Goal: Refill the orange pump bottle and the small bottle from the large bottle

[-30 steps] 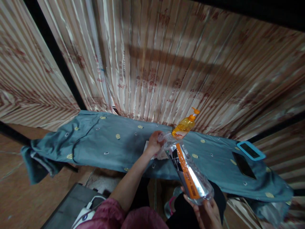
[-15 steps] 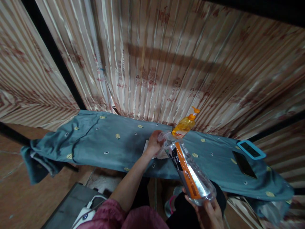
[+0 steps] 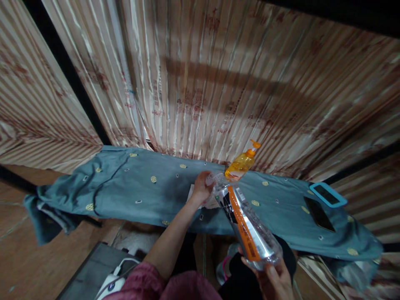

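My right hand [image 3: 276, 280] grips the base of a clear plastic bottle [image 3: 246, 227] with a black and orange label, tilted so its neck points away from me. My left hand [image 3: 201, 187] is closed around the bottle's neck and cap end, over a white paper or cloth [image 3: 192, 194] lying on a narrow board covered in blue-grey patterned cloth [image 3: 131, 187]. Just behind the bottle's neck stands an orange pump bottle [image 3: 240, 164].
A phone with a light-blue case [image 3: 328, 194] and a dark phone [image 3: 318, 213] lie at the board's right end. Striped satin curtains [image 3: 203, 83] hang close behind. A grey box with a white device and cable [image 3: 109, 283] sits on the floor at lower left.
Both hands keep their hold on the bottle; only the view has shifted slightly, with the bottle barely moved.
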### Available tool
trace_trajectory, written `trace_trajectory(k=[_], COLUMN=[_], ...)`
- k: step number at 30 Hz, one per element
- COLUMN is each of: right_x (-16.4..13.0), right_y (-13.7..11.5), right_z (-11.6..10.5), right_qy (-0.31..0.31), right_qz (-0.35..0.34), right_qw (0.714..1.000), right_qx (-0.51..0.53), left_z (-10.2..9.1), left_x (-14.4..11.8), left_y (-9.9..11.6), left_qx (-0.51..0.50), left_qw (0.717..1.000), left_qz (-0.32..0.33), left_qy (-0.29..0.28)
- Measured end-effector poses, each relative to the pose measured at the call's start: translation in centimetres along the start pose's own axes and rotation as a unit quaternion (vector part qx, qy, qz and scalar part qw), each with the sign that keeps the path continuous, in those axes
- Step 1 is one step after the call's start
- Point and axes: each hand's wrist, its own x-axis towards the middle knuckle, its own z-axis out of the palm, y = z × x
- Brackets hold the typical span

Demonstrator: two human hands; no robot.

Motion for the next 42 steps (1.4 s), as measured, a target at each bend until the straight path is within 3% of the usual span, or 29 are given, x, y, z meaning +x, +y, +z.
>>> trace_trajectory(k=[33, 42], right_x=[0.2, 1.1], right_y=[0.0, -0.4], right_z=[-0.4, -2.0], right_qy=[0.013, -0.014], right_qz=[-0.01, 0.017], right_qw=[0.999, 0.997], right_qx=[-0.043, -0.073], left_z=[-0.3, -0.3], left_x=[0.2, 0.1], left_y=[0.5, 0.7], left_qx=[0.022, 0.01], left_qw=[1.0, 1.0], left_qz=[-0.012, -0.013], left_qy=[-0.008, -0.001])
